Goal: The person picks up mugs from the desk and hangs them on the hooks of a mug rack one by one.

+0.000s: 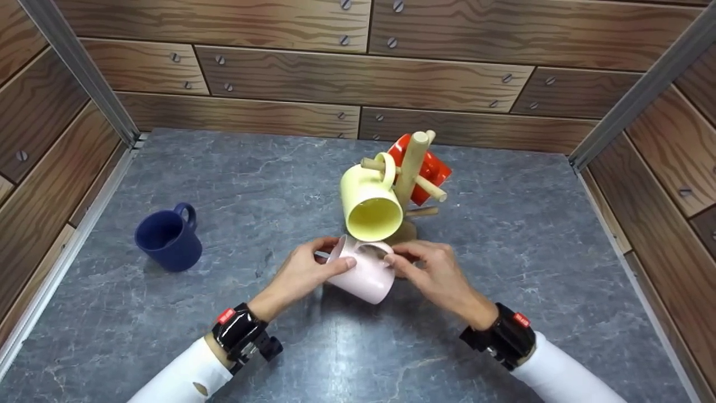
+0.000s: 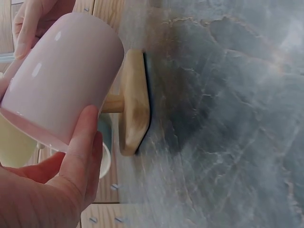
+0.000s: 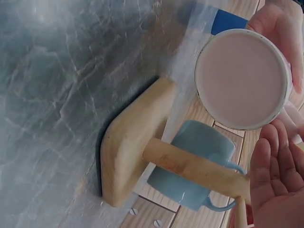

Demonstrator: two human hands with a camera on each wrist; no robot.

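Note:
A pale pink mug (image 1: pixel 364 275) is tilted on its side in front of a wooden mug tree (image 1: pixel 412 163), held by both hands. My left hand (image 1: pixel 305 267) grips it at the rim end, thumb on the outside wall. The right hand (image 1: pixel 433 271) pinches the mug's handle between thumb and fingers. In the right wrist view the flat bottom of the pink mug (image 3: pixel 243 80) faces the camera, above the tree's base (image 3: pixel 130 142). A yellow mug (image 1: pixel 358 187) hangs by its handle from an upper peg, just beyond the pink one.
A dark blue mug (image 1: pixel 178 249) stands upright on the grey marbled table (image 1: pixel 268 184) at the left. Something shiny and red (image 1: pixel 433 168) hangs behind the tree's post. Low behind the post, a light blue mug (image 3: pixel 190 164) shows in the right wrist view. Wood-patterned walls (image 1: pixel 313 73) enclose the table.

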